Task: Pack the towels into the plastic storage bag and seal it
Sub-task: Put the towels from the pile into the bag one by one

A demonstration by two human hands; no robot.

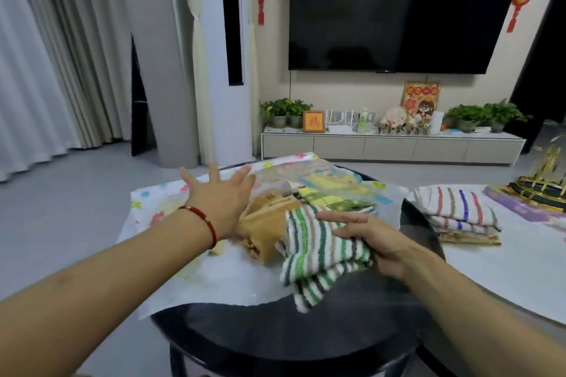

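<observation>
A clear plastic storage bag (171,202) with coloured flower prints lies on a round black table (306,333). My left hand (220,193), fingers spread, holds up the bag's upper layer at its mouth. A tan towel (266,223) and a yellow-green patterned towel (333,199) lie in the opening. My right hand (370,239) grips a folded green-and-white striped towel (318,257) at the mouth, fingers on top and thumb below.
On a white table (520,272) to the right sits a stack of folded striped towels (456,211), with a purple box (526,208) and a gold ornament (548,180) behind it. A TV cabinet with plants stands against the far wall.
</observation>
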